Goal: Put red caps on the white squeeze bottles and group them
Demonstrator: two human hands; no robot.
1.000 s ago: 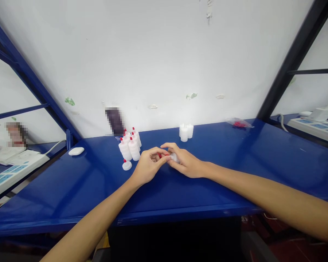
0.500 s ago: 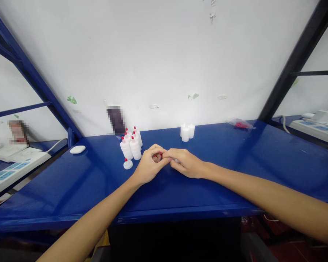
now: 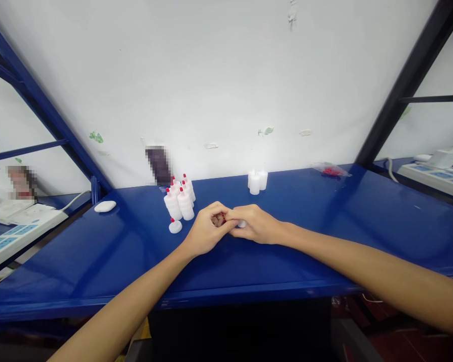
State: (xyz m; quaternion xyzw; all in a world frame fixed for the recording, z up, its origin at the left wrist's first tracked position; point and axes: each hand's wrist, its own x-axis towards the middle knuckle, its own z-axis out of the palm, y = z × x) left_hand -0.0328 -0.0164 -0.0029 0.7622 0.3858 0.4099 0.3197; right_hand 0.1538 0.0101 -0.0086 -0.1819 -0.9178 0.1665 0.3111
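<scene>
right hand (image 3: 257, 222) tighter (white bottle (image 3: 242, 223))

White cylindrical plastic bottles (image 3: 184, 206) at left, red conical caps (image 3: 181, 189). All-white cylindrical plastic bottles (image 3: 254, 185) near wall. Clear plastic bag (image 3: 342, 171), red bits (image 3: 331, 172) inside. Glossy solid-blue bench (image 3: 256, 269). White wall (image 3: 226, 75), green patches (image 3: 96, 137). Slanted blue post (image 3: 47, 108) left, slanted black post (image 3: 402, 83) right.

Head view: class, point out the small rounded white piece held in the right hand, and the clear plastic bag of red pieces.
Small rounded white piece (image 3: 242, 223) in the right hand (image 3: 255, 222): head view, on its visible surface.
Clear plastic bag (image 3: 326, 166): head view, on its upper clear film.
</scene>
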